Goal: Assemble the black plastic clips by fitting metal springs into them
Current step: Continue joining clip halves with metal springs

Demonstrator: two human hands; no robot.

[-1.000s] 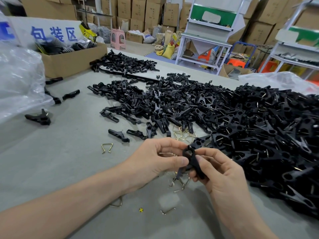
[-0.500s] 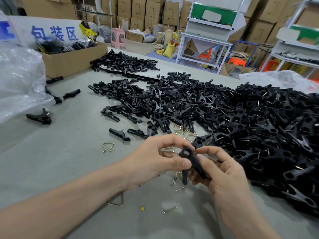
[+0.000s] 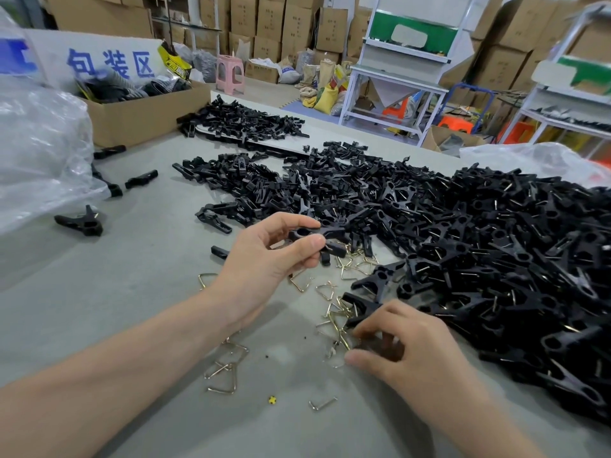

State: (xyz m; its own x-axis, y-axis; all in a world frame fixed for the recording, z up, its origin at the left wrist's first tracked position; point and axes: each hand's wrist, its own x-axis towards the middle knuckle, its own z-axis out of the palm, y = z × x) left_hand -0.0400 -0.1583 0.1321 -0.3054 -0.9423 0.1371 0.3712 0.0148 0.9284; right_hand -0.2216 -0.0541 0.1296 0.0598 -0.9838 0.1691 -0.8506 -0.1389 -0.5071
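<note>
**Item: black plastic clip** [image 3: 325, 241]. Matte black, with a round hole through the end nearest the palm and two prongs forking away to the right. Whether it carries a spring cannot be told. It is held above the middle of the tabletop [image 3: 132, 292], clear of the surface.

**Left hand** [image 3: 261, 262]. It pinches the clip's holed end, thumb below and curled fingers on top.

**Right hand** [image 3: 410, 352]. It is low over the tabletop towards the near edge, fingers curled downward with thumb and fingertips close together among the loose springs. Whether they grip one cannot be told.

**Metal springs** [image 3: 334, 312]. Brass-coloured wire bent into open triangles, scattered between the two hands, with a few more beneath the left forearm.

**Pile of clips** [image 3: 496, 259]. A dense black heap over the right half of the tabletop, wire glinting in many pieces, thinning out to flat parts towards the far edge.

**Lone clip** [image 3: 82, 221]. It lies by the left edge.

**Cardboard box** [image 3: 142, 110]. It stands at the far left corner.

**Clear plastic bag** [image 3: 36, 153]. It sits on the left edge, just beside the box.
</note>
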